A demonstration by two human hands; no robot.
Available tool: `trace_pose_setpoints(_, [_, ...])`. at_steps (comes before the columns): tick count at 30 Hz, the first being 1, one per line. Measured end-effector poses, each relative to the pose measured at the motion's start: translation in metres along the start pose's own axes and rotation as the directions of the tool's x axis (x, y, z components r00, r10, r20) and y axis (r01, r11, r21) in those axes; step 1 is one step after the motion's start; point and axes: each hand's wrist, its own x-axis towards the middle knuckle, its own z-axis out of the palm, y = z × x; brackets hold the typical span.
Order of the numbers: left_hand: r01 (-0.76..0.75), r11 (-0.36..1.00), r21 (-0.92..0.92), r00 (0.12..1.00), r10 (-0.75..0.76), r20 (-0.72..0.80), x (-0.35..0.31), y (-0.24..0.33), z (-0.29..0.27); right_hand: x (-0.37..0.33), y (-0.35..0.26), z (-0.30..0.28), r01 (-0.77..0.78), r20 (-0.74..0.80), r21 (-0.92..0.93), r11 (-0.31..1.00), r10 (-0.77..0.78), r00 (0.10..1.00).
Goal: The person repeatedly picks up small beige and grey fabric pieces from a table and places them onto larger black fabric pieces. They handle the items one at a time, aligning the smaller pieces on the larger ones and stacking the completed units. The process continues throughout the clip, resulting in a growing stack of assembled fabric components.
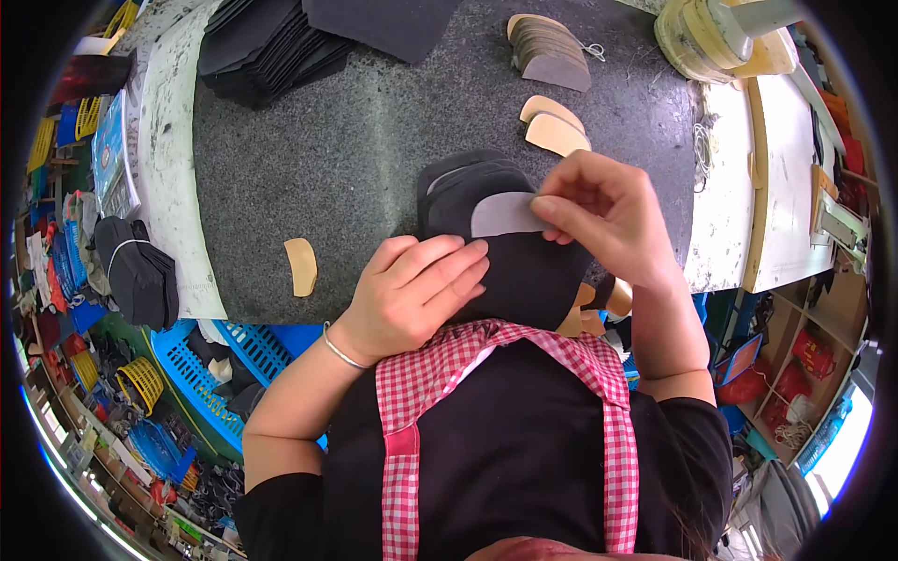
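Observation:
Between thumb and fingers, my right hand (pixel 608 217) pinches one end of a curved, light grey piece (pixel 505 213). That piece lies over a stack of black, rounded cut sheets (pixel 533 276) near the table's front edge. My left hand (pixel 412 288) rests flat on the stack's left side, its fingers stretched out and touching the black sheet. Beyond my right hand are a couple of tan curved pieces (pixel 558 136). A single tan piece (pixel 301 266) lies to the left of my left hand. More tan pieces (pixel 587 309) show partly beneath my right wrist.
A dark speckled mat (pixel 299 168) covers the worktop. Farther back stand a tall pile of black sheets (pixel 271 56), a row of stacked curved pieces (pixel 552 56) and a yellowed tub (pixel 692 42). A tied black bundle (pixel 136 271) sits at the left edge; blue baskets (pixel 201 383) are below.

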Motion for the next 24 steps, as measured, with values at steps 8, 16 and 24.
trace_pose_setpoints(8, [-0.001,1.0,0.032,1.0,0.001,0.001,-0.003,0.004,0.001,0.023,-0.002,0.011,0.014,0.12,-0.213,0.977,0.011,0.993])
trace_pose_setpoints(16, [0.041,0.999,-0.017,0.999,-0.041,0.006,0.009,-0.001,-0.003,0.022,0.002,0.031,0.283,0.134,-0.832,0.477,-0.322,0.937])
trace_pose_setpoints(24, [0.123,0.791,0.599,0.991,-0.134,-0.026,0.094,-0.127,-0.037,0.037,0.003,-0.029,0.117,-0.078,-0.932,0.342,-0.507,0.858])
